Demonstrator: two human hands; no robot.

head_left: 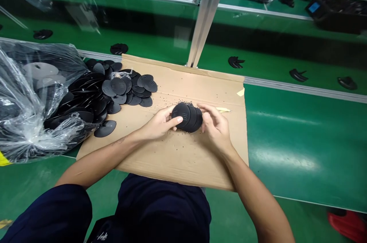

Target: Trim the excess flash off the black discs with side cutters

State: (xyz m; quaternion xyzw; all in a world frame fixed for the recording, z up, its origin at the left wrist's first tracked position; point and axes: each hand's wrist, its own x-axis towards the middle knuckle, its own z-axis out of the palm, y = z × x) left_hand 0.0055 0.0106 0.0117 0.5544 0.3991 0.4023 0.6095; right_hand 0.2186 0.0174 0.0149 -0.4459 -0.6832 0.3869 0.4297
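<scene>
My left hand [156,125] pinches some fanned black discs [186,117] over the cardboard sheet [172,159]; my right hand [218,128] curls at their edge, gripping or not I cannot tell. Loose discs [119,86] and a clear plastic bag [31,132] crowd my left; an aluminium post [205,17] stands ahead, a pale-yellow tool [223,109] beyond my right fingers.

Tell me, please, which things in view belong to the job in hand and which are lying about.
Likely the job: black discs in left hand, loose discs, disc bag, cardboard.
Likely lying about: dark crumbs, red object, dark parts behind.
</scene>
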